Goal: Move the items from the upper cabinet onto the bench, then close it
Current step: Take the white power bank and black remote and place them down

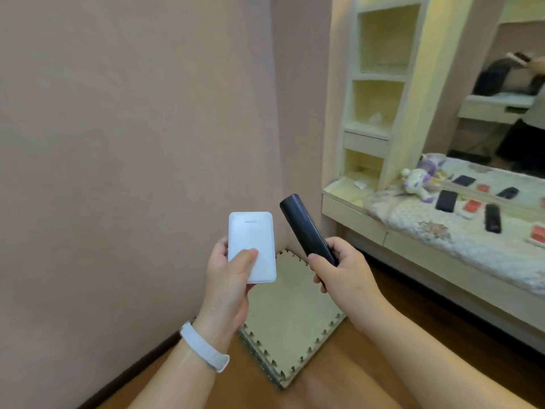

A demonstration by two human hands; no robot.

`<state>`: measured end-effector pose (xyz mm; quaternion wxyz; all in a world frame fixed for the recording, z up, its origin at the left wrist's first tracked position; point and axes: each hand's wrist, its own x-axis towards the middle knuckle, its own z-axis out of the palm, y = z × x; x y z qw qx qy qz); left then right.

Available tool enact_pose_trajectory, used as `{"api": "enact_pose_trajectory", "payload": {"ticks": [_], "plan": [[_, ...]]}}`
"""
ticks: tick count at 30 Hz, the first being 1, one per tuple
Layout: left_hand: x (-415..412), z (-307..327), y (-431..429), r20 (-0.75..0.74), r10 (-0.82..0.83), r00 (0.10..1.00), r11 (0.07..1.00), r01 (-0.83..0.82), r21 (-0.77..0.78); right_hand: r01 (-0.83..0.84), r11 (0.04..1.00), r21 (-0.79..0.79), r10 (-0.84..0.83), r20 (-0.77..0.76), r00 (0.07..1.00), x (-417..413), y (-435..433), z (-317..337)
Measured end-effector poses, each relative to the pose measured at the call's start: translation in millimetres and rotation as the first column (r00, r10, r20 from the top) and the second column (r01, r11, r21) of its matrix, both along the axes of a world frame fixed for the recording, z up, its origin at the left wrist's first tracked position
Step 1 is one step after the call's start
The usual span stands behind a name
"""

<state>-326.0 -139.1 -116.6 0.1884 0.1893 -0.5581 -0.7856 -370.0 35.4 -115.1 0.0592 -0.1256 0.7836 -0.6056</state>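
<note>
My left hand [228, 278] grips a flat white power bank [251, 246], thumb pressed on its face. In my right hand [343, 268] is a long dark remote-like bar [303, 224], tilted up and to the left. Both are held in front of a pink wall. The bench [436, 243], covered with a pale lace cloth, runs along the right. On it lie a white and purple plush toy [417, 183], several dark flat devices [446, 201] and small red items [472, 207]. No upper cabinet shows in this view.
Cream open shelves [380, 81] rise at the bench's left end, with a mirror [507, 93] behind the bench. A stack of beige foam floor mats [292, 314] lies on the wooden floor below my hands, in the wall corner.
</note>
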Motion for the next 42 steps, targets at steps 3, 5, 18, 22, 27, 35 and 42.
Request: {"api": "enact_pose_trajectory", "payload": {"ticks": [3, 5, 18, 22, 27, 35, 42], "plan": [[-28.0, -3.7, 46.9, 0.018, -0.114, 0.993, 0.993, 0.114, -0.042, 0.111, 0.993, -0.028, -0.11, 0.028, 0.994, -14.0, 48.0, -4.8], [-44.4, -8.5, 71.5, 0.04, -0.18, 0.983, 0.979, 0.183, -0.085, 0.188, 0.982, -0.029, -0.187, 0.036, 0.982, -22.0, 73.2, -8.9], [-189.5, -41.5, 161.8, 0.101, -0.526, 0.844, 0.844, 0.533, -0.055, 0.574, 0.818, 0.037, -0.575, 0.104, 0.812, -97.5, 156.9, -30.3], [-247.0, -47.2, 173.5, 0.105, -0.591, 0.8, 0.804, 0.595, -0.009, 0.656, 0.753, 0.049, -0.656, 0.123, 0.744, -138.1, 164.2, -29.0], [-310.8, -64.3, 181.5, 0.136, -0.68, 0.721, 0.732, 0.678, 0.068, 0.748, 0.656, 0.103, -0.754, 0.127, 0.644, -178.2, 168.4, -35.4], [-358.4, -74.2, 239.8, 0.176, -0.802, 0.571, 0.592, 0.798, 0.113, 0.842, 0.517, 0.157, -0.856, 0.133, 0.5, -191.1, 215.3, -47.9], [-383.8, -94.0, 317.9, 0.243, -0.825, 0.51, 0.54, 0.839, 0.073, 0.885, 0.449, 0.123, -0.882, 0.216, 0.418, -204.4, 287.9, -82.6]]}}
